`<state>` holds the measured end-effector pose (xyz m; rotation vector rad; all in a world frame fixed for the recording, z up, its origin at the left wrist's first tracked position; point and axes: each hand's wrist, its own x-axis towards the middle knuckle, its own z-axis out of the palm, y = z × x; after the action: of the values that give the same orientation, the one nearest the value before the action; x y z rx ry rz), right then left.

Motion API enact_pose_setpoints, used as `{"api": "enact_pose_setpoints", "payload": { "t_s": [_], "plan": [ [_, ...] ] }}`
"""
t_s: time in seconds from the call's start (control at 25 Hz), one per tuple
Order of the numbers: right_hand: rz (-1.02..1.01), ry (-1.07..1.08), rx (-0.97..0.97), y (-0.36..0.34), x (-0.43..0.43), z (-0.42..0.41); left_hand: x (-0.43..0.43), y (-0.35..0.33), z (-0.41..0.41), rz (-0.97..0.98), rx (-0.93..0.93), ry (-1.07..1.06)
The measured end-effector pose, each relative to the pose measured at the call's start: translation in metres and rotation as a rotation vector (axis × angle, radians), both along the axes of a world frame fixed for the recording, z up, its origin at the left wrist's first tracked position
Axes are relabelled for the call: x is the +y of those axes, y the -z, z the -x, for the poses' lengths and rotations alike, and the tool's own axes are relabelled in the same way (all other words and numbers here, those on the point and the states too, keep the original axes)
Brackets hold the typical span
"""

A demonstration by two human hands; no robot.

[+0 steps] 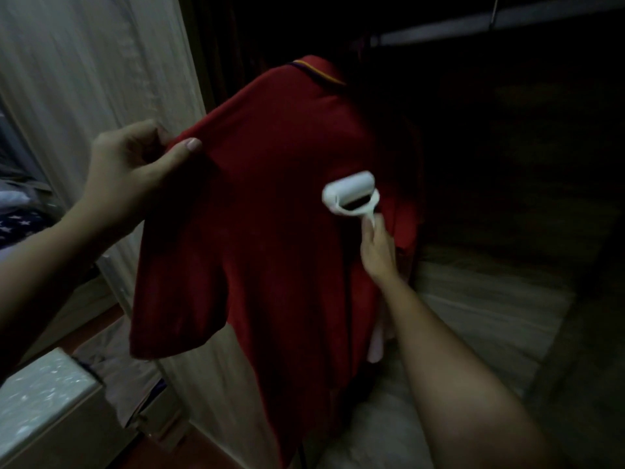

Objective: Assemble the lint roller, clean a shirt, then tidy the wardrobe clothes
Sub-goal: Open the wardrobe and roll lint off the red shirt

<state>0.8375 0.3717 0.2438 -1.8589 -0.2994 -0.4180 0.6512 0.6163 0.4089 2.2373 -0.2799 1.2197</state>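
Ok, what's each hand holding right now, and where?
Left hand pinches the red shirt at its sleeve's shoulder edge; right hand grips the lint roller by its handle.

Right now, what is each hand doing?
Left hand: closed, pinching the sleeve of the dark red short-sleeved shirt.
Right hand: closed around the handle of the white plastic lint roller.

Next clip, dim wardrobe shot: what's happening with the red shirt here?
A person is lint-rolling a red shirt that hangs in front of the dark wardrobe. The left hand pinches the shirt's sleeve edge and pulls the fabric out flat. The right hand grips the handle of the white lint roller, whose roll lies against the shirt's right side. The roller is already assembled; cleaning is under way.
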Motion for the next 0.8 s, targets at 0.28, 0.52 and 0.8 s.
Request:
{"api": "enact_pose_setpoints", "payload": {
  "t_s": [0.28,0.52,0.8],
  "plan": [
    [0.082,-0.044,0.222,0.097,0.0,-0.004,0.0,0.005,-0.005,0.026,0.006,-0.023],
    [0.13,-0.193,0.59,0.236,0.004,0.071,0.002,0.01,-0.006,0.071,0.02,0.019],
    [-0.041,-0.127,0.226,0.059,0.024,0.029,-0.006,0.013,-0.005,0.13,0.01,0.06]
  ]
}}
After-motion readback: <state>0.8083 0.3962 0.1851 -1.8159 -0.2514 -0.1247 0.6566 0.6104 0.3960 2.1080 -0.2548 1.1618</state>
